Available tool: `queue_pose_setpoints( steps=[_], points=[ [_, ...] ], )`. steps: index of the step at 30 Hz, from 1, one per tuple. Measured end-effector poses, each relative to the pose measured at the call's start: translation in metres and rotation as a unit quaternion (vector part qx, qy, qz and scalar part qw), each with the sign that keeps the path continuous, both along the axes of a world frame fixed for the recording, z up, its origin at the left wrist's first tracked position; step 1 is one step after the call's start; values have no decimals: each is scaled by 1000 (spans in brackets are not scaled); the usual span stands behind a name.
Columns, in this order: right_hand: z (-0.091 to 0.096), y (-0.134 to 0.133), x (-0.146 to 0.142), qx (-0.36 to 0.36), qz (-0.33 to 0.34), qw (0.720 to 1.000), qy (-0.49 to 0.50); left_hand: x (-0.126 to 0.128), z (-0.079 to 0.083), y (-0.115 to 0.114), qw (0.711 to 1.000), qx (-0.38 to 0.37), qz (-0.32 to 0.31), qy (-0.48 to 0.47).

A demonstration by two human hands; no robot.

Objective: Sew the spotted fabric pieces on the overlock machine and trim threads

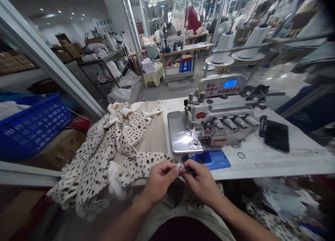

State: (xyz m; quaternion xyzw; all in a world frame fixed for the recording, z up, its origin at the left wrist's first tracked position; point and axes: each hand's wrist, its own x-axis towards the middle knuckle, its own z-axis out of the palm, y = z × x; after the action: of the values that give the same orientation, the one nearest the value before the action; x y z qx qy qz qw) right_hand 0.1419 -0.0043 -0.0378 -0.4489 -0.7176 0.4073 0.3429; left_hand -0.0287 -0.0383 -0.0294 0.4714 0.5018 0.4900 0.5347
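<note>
Left hand and right hand are held close together at the near table edge, fingertips almost meeting. Left hand: thumb and fingers pressed together, pinching a small white scrap, possibly fabric or thread. Right hand: pinching a small dark implement, its kind too small to tell, with its tip at the scrap. A cream garment with dark spots lies bunched on the table, left of the hands, one fold reaching just beside the left hand. An overlock sewing machine stands beyond the hands, a blue mat at its near side. A black smartphone lies on the table right of the machine. A blue plastic crate sits well left, beyond the table.
</note>
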Motion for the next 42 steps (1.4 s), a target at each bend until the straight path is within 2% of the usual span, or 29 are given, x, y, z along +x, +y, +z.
queue_pose_setpoints(
  steps=[2,4,6,8,9,10,12,13,15,17,18,20,21,23,26,30,34,39,42],
  points=[
    [1,0,-1,-9,-4,1000,3,3,-2,0,1000,-13,7,8],
    [3,-1,0,-17,-10,1000,17,1,1,6,997,-72,21,-32],
    [7,-3,5,-4,-24,999,39,-15,17,19,983,-131,63,-115],
    [13,-6,13,20,-40,997,65,-42,47,40,961,-131,150,-192],
    [16,-7,17,29,-43,996,77,-57,66,50,948,-110,205,-216],
    [18,-8,20,33,-42,995,87,-70,85,60,931,-44,283,-228],
    [23,-9,23,34,-34,993,110,-84,115,74,879,161,402,-202],
    [25,-8,21,35,-31,991,124,-82,123,78,870,219,413,-155],
    [28,-3,13,33,-42,985,161,-61,123,78,894,257,367,-16],
    [28,3,2,21,-70,975,208,-29,105,72,933,240,225,145],
    [27,6,-3,11,-85,970,229,-13,93,67,938,237,147,207],
    [24,11,-10,-13,-109,960,256,10,71,58,921,253,18,294],
    [22,12,-11,-23,-121,958,258,17,63,54,911,263,-27,317],
    [18,14,-9,-40,-146,958,242,20,57,49,897,275,-97,332],
    [17,15,0,-40,-164,963,211,12,65,53,891,271,-144,335],
    [26,16,11,-4,-137,971,197,3,80,76,877,285,-173,347],
    [31,17,18,-9,-121,972,201,3,83,98,889,201,-262,317],
    [25,16,17,-15,-204,950,234,5,83,105,902,158,-268,299],
    [20,14,16,7,-215,949,232,6,83,106,901,133,-300,285]
  ],
)
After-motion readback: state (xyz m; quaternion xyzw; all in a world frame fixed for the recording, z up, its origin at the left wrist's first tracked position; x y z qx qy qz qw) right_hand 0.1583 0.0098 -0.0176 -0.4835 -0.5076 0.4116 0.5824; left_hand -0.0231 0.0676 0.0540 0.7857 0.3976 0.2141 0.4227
